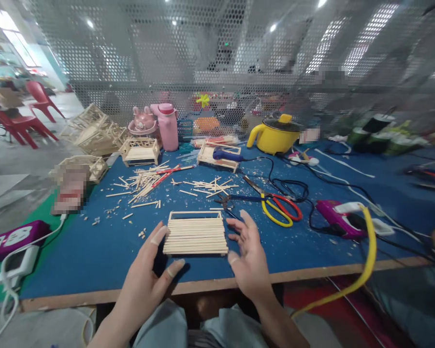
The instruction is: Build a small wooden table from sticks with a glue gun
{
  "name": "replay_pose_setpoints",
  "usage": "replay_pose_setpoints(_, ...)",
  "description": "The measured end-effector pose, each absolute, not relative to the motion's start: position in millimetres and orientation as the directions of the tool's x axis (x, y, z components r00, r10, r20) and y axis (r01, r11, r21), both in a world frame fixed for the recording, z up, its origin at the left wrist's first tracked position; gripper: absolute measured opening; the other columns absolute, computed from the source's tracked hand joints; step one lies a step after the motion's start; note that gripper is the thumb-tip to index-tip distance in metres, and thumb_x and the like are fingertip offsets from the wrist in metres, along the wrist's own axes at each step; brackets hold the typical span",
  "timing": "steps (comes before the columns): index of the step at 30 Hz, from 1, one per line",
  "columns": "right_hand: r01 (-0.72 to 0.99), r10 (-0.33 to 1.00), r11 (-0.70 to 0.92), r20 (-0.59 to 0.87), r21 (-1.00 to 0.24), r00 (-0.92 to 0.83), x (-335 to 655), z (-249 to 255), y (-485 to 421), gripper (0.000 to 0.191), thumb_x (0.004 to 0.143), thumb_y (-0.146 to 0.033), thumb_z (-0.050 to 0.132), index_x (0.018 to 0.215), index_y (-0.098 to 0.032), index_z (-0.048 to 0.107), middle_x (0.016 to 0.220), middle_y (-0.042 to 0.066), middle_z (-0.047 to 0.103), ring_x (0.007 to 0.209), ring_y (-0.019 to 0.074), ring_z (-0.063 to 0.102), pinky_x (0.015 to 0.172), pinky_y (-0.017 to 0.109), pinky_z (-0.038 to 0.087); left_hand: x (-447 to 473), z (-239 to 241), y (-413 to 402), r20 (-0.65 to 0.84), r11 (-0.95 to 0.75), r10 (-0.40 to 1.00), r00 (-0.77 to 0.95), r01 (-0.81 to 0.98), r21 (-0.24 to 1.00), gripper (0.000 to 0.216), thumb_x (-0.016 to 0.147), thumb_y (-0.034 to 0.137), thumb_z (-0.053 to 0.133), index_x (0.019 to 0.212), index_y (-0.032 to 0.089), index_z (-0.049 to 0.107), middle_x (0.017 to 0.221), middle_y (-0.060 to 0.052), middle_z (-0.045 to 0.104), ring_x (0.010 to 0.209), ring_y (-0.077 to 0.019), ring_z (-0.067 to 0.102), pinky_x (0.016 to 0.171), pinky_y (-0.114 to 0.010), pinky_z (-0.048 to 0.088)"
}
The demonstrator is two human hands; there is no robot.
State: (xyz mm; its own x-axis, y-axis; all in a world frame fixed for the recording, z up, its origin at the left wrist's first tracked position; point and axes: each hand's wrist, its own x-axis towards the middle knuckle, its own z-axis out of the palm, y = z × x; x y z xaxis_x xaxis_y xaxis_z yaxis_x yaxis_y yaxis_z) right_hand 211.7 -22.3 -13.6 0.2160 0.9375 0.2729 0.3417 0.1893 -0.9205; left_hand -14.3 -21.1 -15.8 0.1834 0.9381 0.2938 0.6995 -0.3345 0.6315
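A small slatted panel of pale wooden sticks [195, 237] lies on the blue table near its front edge, with a gap before its far rail. My left hand [148, 270] is at the panel's left side, thumb and forefinger apart; whether a fingertip touches it I cannot tell. My right hand [250, 258] curves open beside the right edge, fingers spread, nothing in them. Both hands have pale wrappings on some fingertips. Just beyond the panel lie dark-handled pliers [239, 198] and scissors [281, 210] with yellow and red handles.
Loose sticks [148, 181] are scattered ahead. A blue glue gun [226, 154] rests on a small stick frame, its cord trailing right. A yellow pot [279, 135] and pink bottle [168, 128] stand before the perforated screen. Purple power strips [16, 241] flank the work area.
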Motion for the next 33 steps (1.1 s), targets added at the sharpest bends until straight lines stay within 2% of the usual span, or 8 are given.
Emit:
replay_pose_setpoints(4, 0.254, 0.896, 0.166, 0.253, -0.953, 0.364, 214, -17, -24, 0.053, 0.081, -0.021, 0.049, 0.132, -0.023, 0.034, 0.115, 0.013, 0.056, 0.107, 0.0215, 0.057, 0.091, 0.04, 0.05, -13, -14, -18, 0.293, -0.373, 0.927, 0.236, 0.668, 0.643, 0.056, 0.086, 0.04, 0.054, 0.137, 0.023, 0.038, 0.146, -0.013, 0.042, 0.134, -0.0256, 0.04, 0.105, -0.043, 0.041)
replay_pose_setpoints(8, 0.347, 0.895, 0.166, 0.288, -0.923, 0.34, 231, 1, -26, 0.042, 0.085, -0.033, 0.054, 0.125, -0.024, 0.046, 0.113, 0.012, 0.061, 0.103, 0.0227, 0.061, 0.087, 0.038, 0.052, -26, 4, -2, 0.356, -0.334, 0.928, 0.105, 0.656, 0.677, 0.052, 0.088, 0.041, 0.052, 0.135, 0.021, 0.043, 0.143, -0.013, 0.045, 0.132, -0.0256, 0.042, 0.104, -0.043, 0.042)
replay_pose_setpoints(13, 0.689, 0.949, 0.266, 0.308, -0.675, -0.065, 241, 58, 21, 0.025, 0.088, -0.039, 0.05, 0.103, -0.025, 0.064, 0.098, 0.005, 0.07, 0.088, 0.021, 0.066, 0.081, 0.035, 0.052, -44, 6, 10, 0.311, -0.235, 0.95, -0.024, 0.602, 0.763, 0.037, 0.088, 0.042, 0.05, 0.117, 0.02, 0.06, 0.106, -0.008, 0.071, 0.095, -0.021, 0.068, 0.084, -0.035, 0.055)
replay_pose_setpoints(17, 0.822, 0.888, 0.459, 0.156, -0.338, -0.432, 202, 82, 104, 0.031, 0.094, -0.027, 0.04, 0.114, -0.022, 0.063, 0.115, 0.004, 0.068, 0.106, 0.0181, 0.062, 0.093, 0.03, 0.047, -42, -11, 8, 0.367, -0.303, 0.93, 0.011, 0.585, 0.753, 0.027, 0.088, 0.037, 0.051, 0.104, 0.023, 0.066, 0.1, -0.006, 0.073, 0.094, -0.0198, 0.069, 0.083, -0.03, 0.056)
replay_pose_setpoints(20, 0.895, 0.904, 0.426, 0.078, -0.134, -0.419, 167, 73, 172, 0.04, 0.094, -0.018, 0.043, 0.133, -0.015, 0.049, 0.132, 0.011, 0.056, 0.121, 0.0199, 0.052, 0.101, 0.032, 0.041, -43, -15, 9, 0.416, -0.376, 0.907, 0.069, 0.58, 0.723, 0.024, 0.087, 0.034, 0.052, 0.102, 0.025, 0.067, 0.099, -0.005, 0.074, 0.092, -0.0186, 0.07, 0.081, -0.027, 0.056)
replay_pose_setpoints(24, 0.935, 0.936, 0.352, 0.033, -0.031, -0.351, 137, 56, 229, 0.034, 0.092, -0.029, 0.053, 0.123, -0.015, 0.053, 0.122, 0.011, 0.058, 0.104, 0.022, 0.059, 0.087, 0.042, 0.05, -48, -13, 13, 0.464, -0.446, 0.878, 0.117, 0.552, 0.705, 0.021, 0.086, 0.033, 0.054, 0.1, 0.025, 0.068, 0.093, -0.005, 0.075, 0.085, -0.0175, 0.071, 0.076, -0.023, 0.057)
replay_pose_setpoints(29, 0.95, 0.95, 0.311, 0.031, 0.026, -0.312, 136, 62, 236, 0.034, 0.09, -0.033, 0.057, 0.119, -0.015, 0.055, 0.12, 0.01, 0.057, 0.101, 0.021, 0.06, 0.084, 0.041, 0.052, -50, -13, 16, 0.486, -0.469, 0.866, 0.12, 0.535, 0.703, 0.021, 0.086, 0.032, 0.054, 0.099, 0.024, 0.069, 0.088, -0.006, 0.075, 0.079, -0.0169, 0.072, 0.072, -0.021, 0.057)
replay_pose_setpoints(33, 0.961, 0.955, 0.276, 0.118, -0.03, -0.271, 157, 86, 209, 0.028, 0.094, -0.028, 0.048, 0.118, -0.015, 0.056, 0.109, 0.011, 0.063, 0.095, 0.0215, 0.062, 0.082, 0.04, 0.05, -49, -16, 15, 0.485, -0.475, 0.866, 0.121, 0.505, 0.721, 0.021, 0.084, 0.034, 0.057, 0.099, 0.026, 0.069, 0.091, -0.004, 0.075, 0.083, -0.0176, 0.072, 0.074, -0.022, 0.057)
